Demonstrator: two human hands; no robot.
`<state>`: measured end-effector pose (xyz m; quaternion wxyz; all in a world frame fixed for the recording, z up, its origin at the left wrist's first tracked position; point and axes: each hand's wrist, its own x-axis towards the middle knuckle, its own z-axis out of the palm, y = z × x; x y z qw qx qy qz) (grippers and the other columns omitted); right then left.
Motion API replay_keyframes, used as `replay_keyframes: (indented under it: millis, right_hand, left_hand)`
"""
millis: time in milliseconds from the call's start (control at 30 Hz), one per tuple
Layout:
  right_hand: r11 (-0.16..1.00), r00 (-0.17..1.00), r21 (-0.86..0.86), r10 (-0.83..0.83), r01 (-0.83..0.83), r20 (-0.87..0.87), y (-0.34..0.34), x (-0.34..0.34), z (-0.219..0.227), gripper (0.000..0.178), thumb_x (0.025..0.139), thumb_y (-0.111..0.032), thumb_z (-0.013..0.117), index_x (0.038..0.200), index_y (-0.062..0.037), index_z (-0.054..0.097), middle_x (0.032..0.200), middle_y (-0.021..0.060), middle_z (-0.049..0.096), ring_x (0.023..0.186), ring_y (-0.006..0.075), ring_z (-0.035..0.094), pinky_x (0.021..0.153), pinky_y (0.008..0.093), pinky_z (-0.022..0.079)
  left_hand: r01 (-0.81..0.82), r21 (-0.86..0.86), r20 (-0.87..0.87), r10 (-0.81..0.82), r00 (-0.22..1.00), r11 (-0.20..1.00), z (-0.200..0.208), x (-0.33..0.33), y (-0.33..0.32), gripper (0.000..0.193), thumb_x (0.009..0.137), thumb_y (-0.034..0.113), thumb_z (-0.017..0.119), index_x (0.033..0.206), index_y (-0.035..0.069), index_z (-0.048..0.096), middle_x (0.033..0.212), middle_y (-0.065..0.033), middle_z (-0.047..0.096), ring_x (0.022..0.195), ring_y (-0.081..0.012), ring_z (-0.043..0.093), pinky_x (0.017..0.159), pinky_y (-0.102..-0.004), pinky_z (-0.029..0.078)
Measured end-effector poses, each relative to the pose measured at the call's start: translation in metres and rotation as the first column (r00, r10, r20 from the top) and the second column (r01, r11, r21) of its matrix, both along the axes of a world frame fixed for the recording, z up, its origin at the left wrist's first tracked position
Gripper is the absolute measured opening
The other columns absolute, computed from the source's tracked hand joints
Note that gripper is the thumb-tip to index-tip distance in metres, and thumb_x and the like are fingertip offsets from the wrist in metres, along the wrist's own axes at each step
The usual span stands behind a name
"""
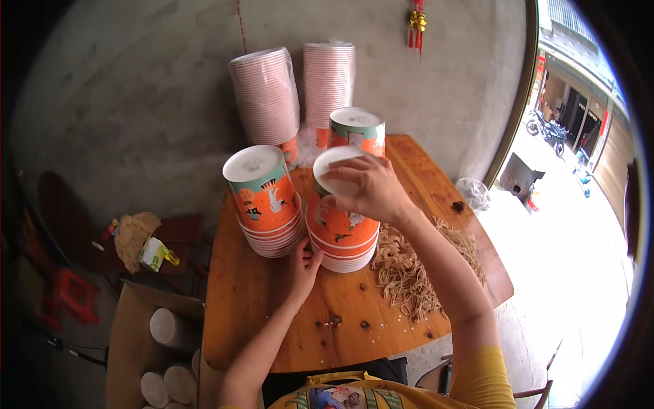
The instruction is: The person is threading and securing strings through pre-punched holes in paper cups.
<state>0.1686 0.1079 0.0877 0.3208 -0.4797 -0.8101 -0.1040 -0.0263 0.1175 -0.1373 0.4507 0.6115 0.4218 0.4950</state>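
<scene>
Head view: my right fingers (355, 165) spread over the cup stack (346, 233), left fingers (315, 258) parted at its rims; likely nesting, next probably straighten.

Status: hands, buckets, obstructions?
Right hand, blurred, at top of orange paper-bucket stack. Left hand at its base. Tan string pile close right; second stack close left.

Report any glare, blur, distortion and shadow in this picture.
Head view: glare bleaches the ground outside nearly white; head view: the right hand looks motion-blurred, the left hand crisper; head view: the fisheye lens bends the door frame; head view: the cardboard box sits in dimmer light.
</scene>
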Motion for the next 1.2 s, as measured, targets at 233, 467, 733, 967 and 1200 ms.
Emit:
replay_keyframes:
  millis: [233, 467, 733, 967, 1200]
  right_hand:
    - [0.913, 0.992, 0.406, 0.007, 0.044, -0.122, -0.056, 0.020, 0.056, 0.053, 0.072, -0.045, 0.077, 0.117, -0.0184, 0.068, 0.127, 0.0020, 0.061, 0.118, 0.0243, 0.054, 0.102, 0.0476, 0.034]
    - [0.907, 0.341, 0.379, 0.421, -0.184, -0.841, -0.140, 0.002, -0.009, 0.060, 0.088, -0.047, 0.066, 0.125, -0.0002, 0.057, 0.131, 0.0183, 0.056, 0.123, 0.0292, 0.051, 0.107, 0.0443, 0.035]
    - [0.983, 0.995, -0.169, -0.087, 0.078, -0.048, -0.165, 0.098, -0.134, 0.014, 0.076, -0.008, 0.065, 0.091, -0.0098, 0.064, 0.093, 0.0040, 0.060, 0.090, 0.0257, 0.056, 0.083, 0.0374, 0.047]
    - [0.975, 0.978, -0.223, 0.038, 0.009, 0.206, -0.160, 0.089, -0.162, 0.018, 0.073, -0.011, 0.063, 0.091, -0.0120, 0.061, 0.095, 0.0025, 0.057, 0.094, 0.0224, 0.055, 0.083, 0.0339, 0.046]
    - [0.982, 0.981, -0.139, -0.101, 0.125, 0.166, -0.153, 0.101, -0.156, 0.022, 0.075, -0.011, 0.062, 0.096, -0.0137, 0.066, 0.096, 0.0014, 0.058, 0.094, 0.0227, 0.055, 0.083, 0.0344, 0.047]
  left_hand:
    - [-0.079, 0.195, 0.243, 0.030, 0.970, 0.978, 0.056, 0.010, -0.015, 0.058, 0.094, 0.018, 0.062, 0.141, -0.002, 0.035, 0.137, -0.0153, 0.044, 0.120, -0.0214, 0.050, 0.097, -0.0320, 0.043]
    - [0.193, 0.515, 0.268, -0.371, 0.889, 0.835, 0.165, 0.007, -0.124, 0.032, 0.097, 0.006, 0.056, 0.126, -0.004, 0.048, 0.117, -0.0091, 0.061, 0.107, -0.0152, 0.057, 0.093, -0.0284, 0.044]
    - [0.407, 0.283, -0.593, -0.175, 0.786, 0.868, 0.175, -0.040, -0.155, 0.021, 0.090, 0.014, 0.067, 0.105, 0.003, 0.057, 0.078, -0.0150, 0.063, 0.068, -0.0310, 0.064, 0.062, -0.0381, 0.051]
    - [0.469, 0.400, -0.822, 0.082, 0.563, 0.788, 0.145, -0.027, -0.155, 0.019, 0.085, 0.014, 0.069, 0.096, 0.006, 0.056, 0.075, -0.0104, 0.062, 0.068, -0.0299, 0.062, 0.062, -0.0395, 0.050]
    - [0.506, 0.431, -0.832, 0.111, 0.544, 0.747, 0.138, -0.020, -0.156, 0.022, 0.085, 0.017, 0.070, 0.098, 0.007, 0.056, 0.082, -0.0061, 0.062, 0.074, -0.0237, 0.063, 0.064, -0.0361, 0.050]
